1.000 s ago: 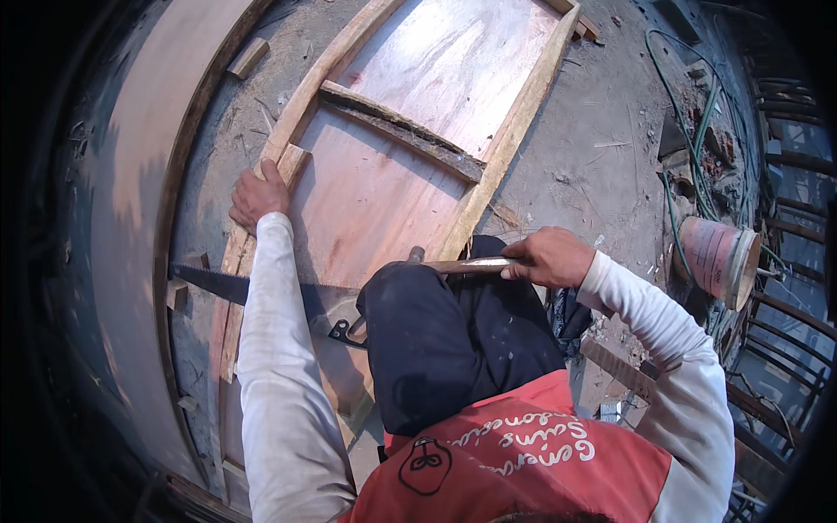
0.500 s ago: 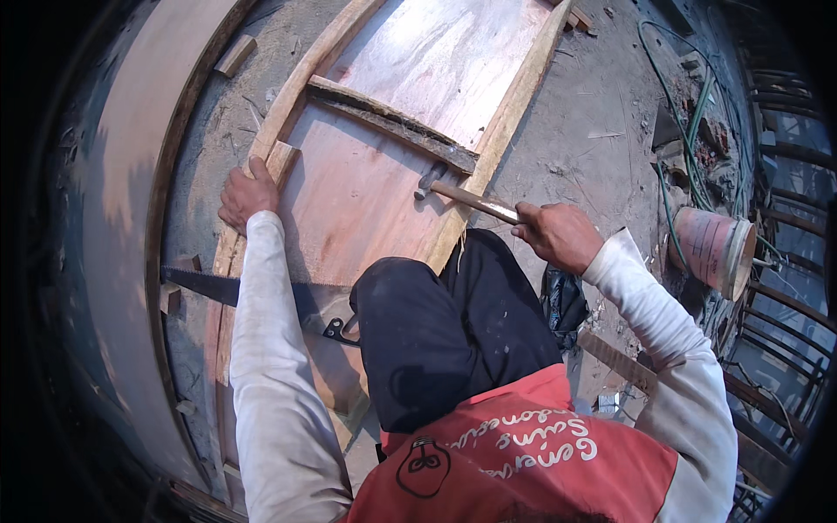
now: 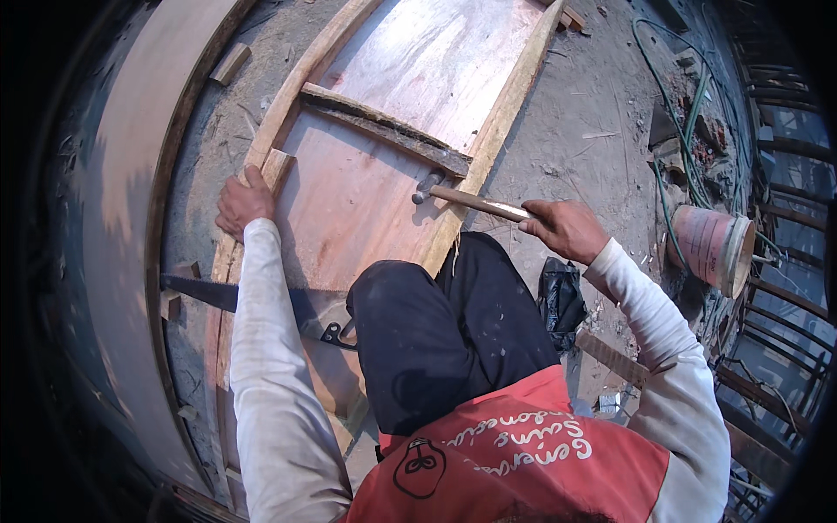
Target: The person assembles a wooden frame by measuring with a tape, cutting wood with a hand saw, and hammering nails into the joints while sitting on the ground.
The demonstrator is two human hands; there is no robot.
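Note:
My left hand (image 3: 244, 205) grips the left wooden rail (image 3: 307, 74) of a long panel frame, beside a short wood block (image 3: 277, 167) against the rail's inner side. In my right hand (image 3: 568, 230) is a hammer (image 3: 481, 204), held by its wooden handle. The handle crosses over the right rail (image 3: 499, 131), and the metal head is just inside it, close to the end of a dark crosspiece (image 3: 384, 129). Reddish plywood (image 3: 349, 187) forms the frame's face. A handsaw (image 3: 205, 290) lies across the frame, partly hidden under my left forearm, its handle by my knee.
Another long panel (image 3: 131, 174) lies at the left, with wood offcuts (image 3: 231, 64) in the gap between. At the right are a tipped bucket (image 3: 711, 248), green hose (image 3: 697, 113) and metal bars (image 3: 798, 152). A black plastic bag (image 3: 561, 296) lies by my right leg.
My right hand has shifted slightly to the right on the hammer, whose head stays near the crosspiece's end. My left hand keeps its hold. The whole view has moved a little.

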